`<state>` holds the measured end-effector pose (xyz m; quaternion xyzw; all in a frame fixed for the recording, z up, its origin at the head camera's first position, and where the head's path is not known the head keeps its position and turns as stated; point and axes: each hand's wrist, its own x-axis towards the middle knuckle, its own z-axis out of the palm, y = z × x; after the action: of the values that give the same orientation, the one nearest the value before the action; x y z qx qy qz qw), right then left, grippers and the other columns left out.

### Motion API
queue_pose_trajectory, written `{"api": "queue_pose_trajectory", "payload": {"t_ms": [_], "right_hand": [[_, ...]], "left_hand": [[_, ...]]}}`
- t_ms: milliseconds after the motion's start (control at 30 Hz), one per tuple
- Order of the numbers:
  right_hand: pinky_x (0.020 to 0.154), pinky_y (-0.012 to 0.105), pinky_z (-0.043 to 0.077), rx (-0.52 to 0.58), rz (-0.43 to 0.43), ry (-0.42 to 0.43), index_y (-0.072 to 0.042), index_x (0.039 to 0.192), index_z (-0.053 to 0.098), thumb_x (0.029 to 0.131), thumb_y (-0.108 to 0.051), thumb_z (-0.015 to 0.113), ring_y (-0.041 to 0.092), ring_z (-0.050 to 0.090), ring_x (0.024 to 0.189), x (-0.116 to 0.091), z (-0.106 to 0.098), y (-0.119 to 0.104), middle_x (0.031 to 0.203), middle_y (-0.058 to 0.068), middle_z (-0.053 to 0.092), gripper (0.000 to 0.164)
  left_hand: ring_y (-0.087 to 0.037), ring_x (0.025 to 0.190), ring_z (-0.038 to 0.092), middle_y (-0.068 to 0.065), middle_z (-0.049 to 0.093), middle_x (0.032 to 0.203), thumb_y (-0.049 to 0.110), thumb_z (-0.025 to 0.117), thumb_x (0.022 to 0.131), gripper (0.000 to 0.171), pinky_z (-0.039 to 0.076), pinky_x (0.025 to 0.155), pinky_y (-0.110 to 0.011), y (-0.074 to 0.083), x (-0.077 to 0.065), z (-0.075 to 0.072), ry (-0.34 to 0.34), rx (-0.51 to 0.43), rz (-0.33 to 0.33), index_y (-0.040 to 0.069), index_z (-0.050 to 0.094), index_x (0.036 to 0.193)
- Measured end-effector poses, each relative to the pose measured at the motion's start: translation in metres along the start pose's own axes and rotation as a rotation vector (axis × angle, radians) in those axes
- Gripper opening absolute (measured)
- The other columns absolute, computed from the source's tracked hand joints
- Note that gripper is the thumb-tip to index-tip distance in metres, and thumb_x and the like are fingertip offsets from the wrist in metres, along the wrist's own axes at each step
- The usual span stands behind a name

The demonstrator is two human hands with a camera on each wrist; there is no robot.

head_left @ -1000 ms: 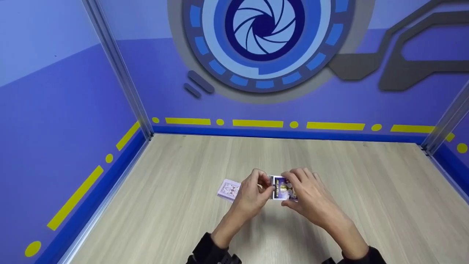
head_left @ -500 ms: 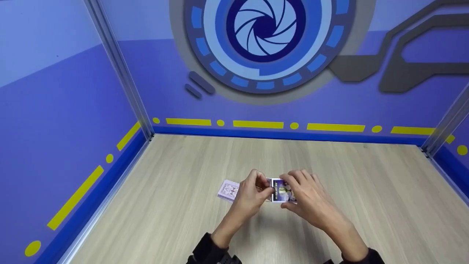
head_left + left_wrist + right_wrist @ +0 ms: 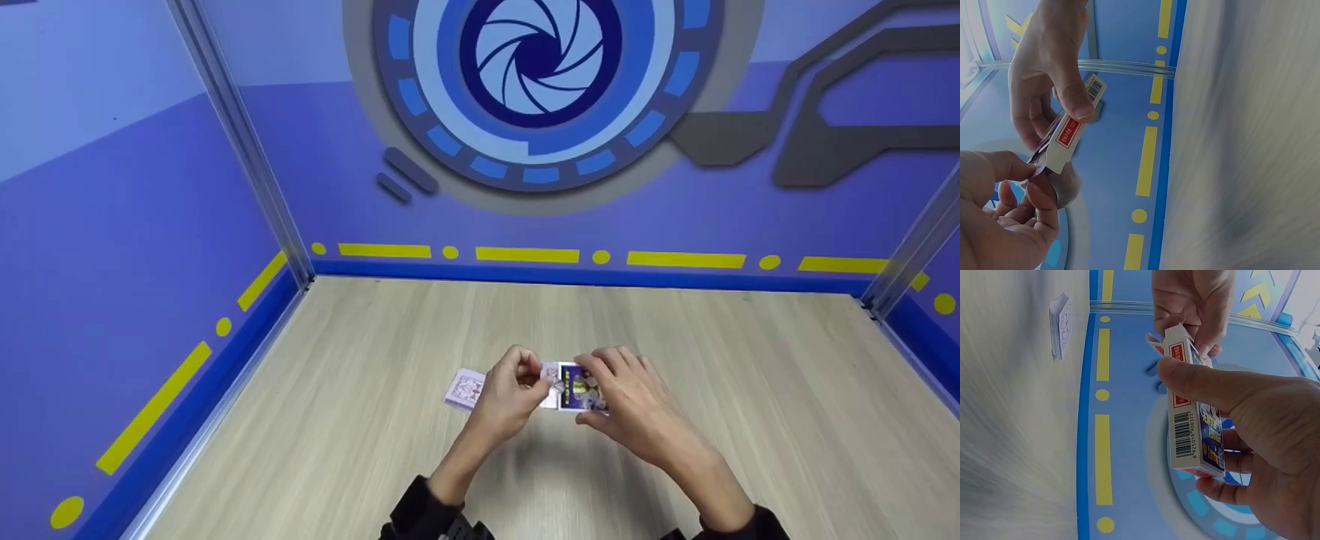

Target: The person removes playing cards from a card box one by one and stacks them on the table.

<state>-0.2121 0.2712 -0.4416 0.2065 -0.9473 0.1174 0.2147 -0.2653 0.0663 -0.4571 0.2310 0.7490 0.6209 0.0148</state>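
A small card box (image 3: 581,388) with a purple picture front is held above the table in the head view. My right hand (image 3: 637,401) grips it by its long edges, thumb on the barcode side, which shows in the right wrist view. At the box's open left end, my left hand (image 3: 504,397) pinches a thin flap (image 3: 1040,161) between thumb and index finger. Side flaps (image 3: 1154,343) stick out at that end. Behind the left hand, a stack of playing cards (image 3: 463,388) with patterned pale-pink backs lies on the table, partly hidden by that hand.
The wood-grain table (image 3: 360,337) is bounded by a blue printed back wall (image 3: 300,165) and a left side panel (image 3: 112,247), joined by a metal corner post (image 3: 247,142).
My left fingers have shifted slightly left, away from the box front, and a pale patterned piece now shows between them and the box. The right hand and card stack stay nearly still.
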Motion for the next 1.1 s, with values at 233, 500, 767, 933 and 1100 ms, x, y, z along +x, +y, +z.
{"api": "queue_pose_trajectory", "payload": {"t_ms": [233,500,767,933,1100], "right_hand": [[0.092,0.050,0.048,0.024,0.053,-0.016,-0.008,0.132,0.060,0.071,-0.030,0.097,0.029,0.057,0.111,0.001,-0.002,0.003,0.122,0.010,0.062,0.074],[0.093,0.052,0.050,0.044,0.100,-0.022,-0.008,0.136,0.060,0.075,-0.033,0.094,0.028,0.058,0.112,0.000,-0.004,0.006,0.125,0.011,0.062,0.074],[0.089,0.052,0.052,0.034,0.093,-0.025,-0.007,0.137,0.060,0.076,-0.035,0.093,0.029,0.060,0.110,0.000,-0.005,0.007,0.125,0.011,0.063,0.075],[0.091,0.054,0.052,0.044,0.087,-0.032,-0.008,0.136,0.060,0.075,-0.034,0.094,0.031,0.060,0.113,-0.001,-0.004,0.006,0.126,0.012,0.063,0.075],[0.089,0.052,0.053,0.050,0.069,-0.036,-0.008,0.136,0.060,0.075,-0.033,0.094,0.030,0.061,0.113,-0.001,-0.002,0.005,0.125,0.012,0.063,0.074]], "left_hand": [[-0.010,0.085,0.064,-0.002,0.076,0.095,-0.001,0.065,0.095,0.025,0.050,0.074,-0.025,0.005,0.000,-0.004,0.036,0.053,0.055,0.004,0.060,0.119],[-0.010,0.080,0.059,0.000,0.070,0.094,-0.004,0.061,0.095,0.029,0.048,0.068,-0.025,0.008,0.003,-0.013,0.102,0.156,0.135,0.006,0.069,0.121],[-0.014,0.103,0.060,-0.001,0.061,0.125,0.022,0.077,0.093,0.040,0.051,0.087,-0.033,0.009,0.000,-0.031,-0.047,0.472,0.123,0.013,0.064,0.129],[-0.016,0.107,0.056,-0.004,0.046,0.134,0.034,0.091,0.079,0.069,0.052,0.090,-0.032,0.008,-0.003,-0.036,-0.153,0.662,0.173,0.015,0.056,0.134],[-0.019,0.115,0.055,-0.006,0.048,0.129,0.039,0.093,0.073,0.071,0.048,0.103,-0.034,0.004,-0.003,-0.034,-0.131,0.859,0.316,0.010,0.057,0.127]]}}
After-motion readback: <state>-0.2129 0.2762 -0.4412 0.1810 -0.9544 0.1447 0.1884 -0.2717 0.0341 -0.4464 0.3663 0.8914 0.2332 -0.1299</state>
